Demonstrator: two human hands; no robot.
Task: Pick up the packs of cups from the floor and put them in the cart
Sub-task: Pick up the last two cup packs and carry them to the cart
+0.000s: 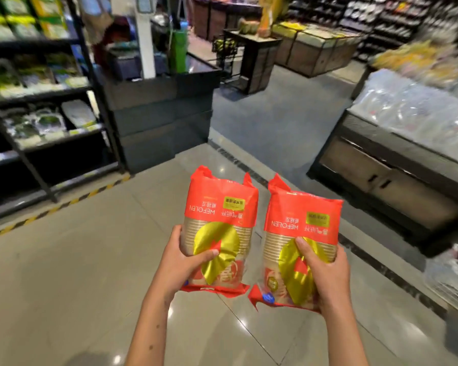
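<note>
Holding one pack of cups apiece, both hands are raised in front of the person, well above the tiled floor (90, 260). Left hand (181, 262) grips the left pack (218, 228) at its lower half: thumb laid across the gold front panel, remaining fingers wrapped round the left side and back, where they pass out of sight. Right hand (325, 270) grips the right pack (300, 233) likewise, thumb pressed diagonally on the gold panel, fingers curled round the right edge. Both packs are red and gold, printed lettering reading upside down from this view, crimped top ends pointing away from the person. The packs stand side by side, close but not touching, each tilted slightly outward. A cart cannot be identified with certainty. Surroundings, blurred: dark shelving (37, 101) with packaged goods at left, a dark counter (159, 107) ahead, a display bin (407, 143) with clear-wrapped goods at right, yellow-black hazard tape (64, 204) on the floor beside the shelving.
</note>
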